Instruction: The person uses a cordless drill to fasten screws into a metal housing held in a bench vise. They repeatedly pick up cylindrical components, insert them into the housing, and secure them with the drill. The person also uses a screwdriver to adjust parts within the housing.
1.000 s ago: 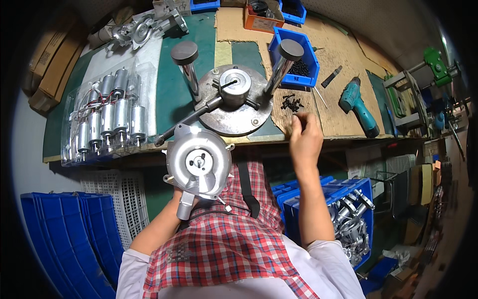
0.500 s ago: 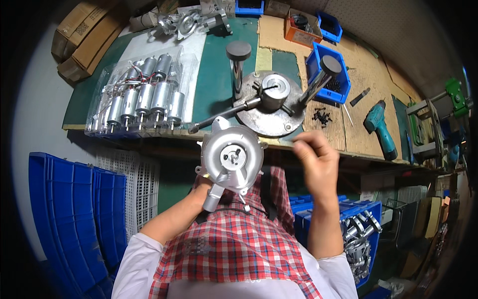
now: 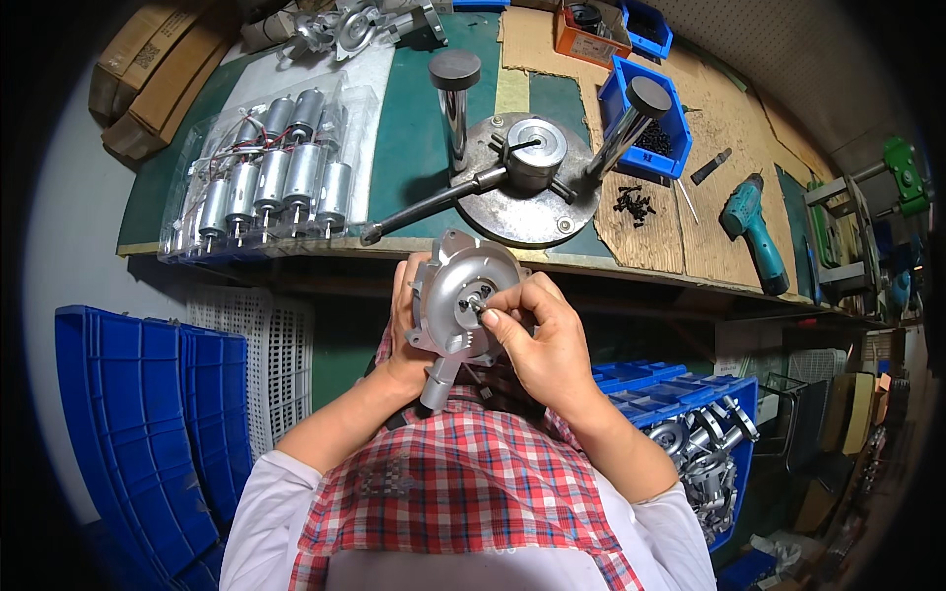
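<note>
A round silver metal blower housing [image 3: 439, 286] with a spout pointing down toward my apron is held up in front of the bench edge. My left hand [image 3: 401, 330] is closed around its left side, the fingers partly hidden behind it. Across the front, my right hand [image 3: 544, 345] pinches a small dark screw [image 3: 477, 306] at the hub in the housing's middle. Other dark screw heads show in that hub. The fingertips cover part of the screw. Loose black screws [image 3: 634, 204] lie in a pile on the bench.
Behind the housing stands a round steel fixture [image 3: 522, 222] with two posts and a long handle. Silver motors [image 3: 271, 182] fill a plastic tray at left. A blue bin [image 3: 680, 133] holds screws; a teal power screwdriver [image 3: 754, 236] lies right. Metal castings [image 3: 705, 473] sit in a crate.
My right hand has moved left from near the bench edge to the housing's hub. The housing has turned slightly and shifted right; my left hand's fingers now show beside it.
</note>
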Demonstrator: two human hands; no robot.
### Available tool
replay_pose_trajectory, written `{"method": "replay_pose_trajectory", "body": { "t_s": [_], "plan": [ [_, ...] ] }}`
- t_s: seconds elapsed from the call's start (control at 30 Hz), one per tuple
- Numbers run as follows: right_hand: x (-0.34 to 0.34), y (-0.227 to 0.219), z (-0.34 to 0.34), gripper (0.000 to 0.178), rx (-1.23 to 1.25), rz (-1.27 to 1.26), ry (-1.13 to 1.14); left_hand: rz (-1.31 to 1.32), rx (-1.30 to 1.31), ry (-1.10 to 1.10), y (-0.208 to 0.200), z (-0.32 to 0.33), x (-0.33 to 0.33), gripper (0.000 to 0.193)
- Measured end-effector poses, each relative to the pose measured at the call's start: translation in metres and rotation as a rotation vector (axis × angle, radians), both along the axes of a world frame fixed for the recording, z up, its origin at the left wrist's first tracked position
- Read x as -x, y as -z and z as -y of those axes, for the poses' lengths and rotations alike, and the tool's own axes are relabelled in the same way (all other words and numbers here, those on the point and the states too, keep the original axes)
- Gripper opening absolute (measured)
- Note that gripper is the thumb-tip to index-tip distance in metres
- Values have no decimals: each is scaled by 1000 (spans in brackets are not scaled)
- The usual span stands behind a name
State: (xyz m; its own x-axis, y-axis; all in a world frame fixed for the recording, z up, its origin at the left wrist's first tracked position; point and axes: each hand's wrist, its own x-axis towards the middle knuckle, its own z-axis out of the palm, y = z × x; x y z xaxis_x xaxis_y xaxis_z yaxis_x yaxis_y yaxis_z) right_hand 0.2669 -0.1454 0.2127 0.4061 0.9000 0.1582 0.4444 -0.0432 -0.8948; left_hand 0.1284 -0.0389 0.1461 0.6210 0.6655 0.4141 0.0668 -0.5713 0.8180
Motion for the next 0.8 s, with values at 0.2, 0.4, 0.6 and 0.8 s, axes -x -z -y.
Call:
{"method": "replay_pose_trajectory", "body": {
  "t_s": [0.2,0.4,0.6,0.8],
  "plan": [
    [-43,2,14,18,-51,-372,123,206,963,177,94,-20,33,40],
    [-318,7,76,49,291,1113,858,-214,871,51,111,-41,112,37],
    [-391,18,77,66,800,1022,643,-287,790,-15,134,-31,112,34],
    [-327,-5,110,42,158,334,760,-323,543,-58,141,-27,120,40]
  ]
}}
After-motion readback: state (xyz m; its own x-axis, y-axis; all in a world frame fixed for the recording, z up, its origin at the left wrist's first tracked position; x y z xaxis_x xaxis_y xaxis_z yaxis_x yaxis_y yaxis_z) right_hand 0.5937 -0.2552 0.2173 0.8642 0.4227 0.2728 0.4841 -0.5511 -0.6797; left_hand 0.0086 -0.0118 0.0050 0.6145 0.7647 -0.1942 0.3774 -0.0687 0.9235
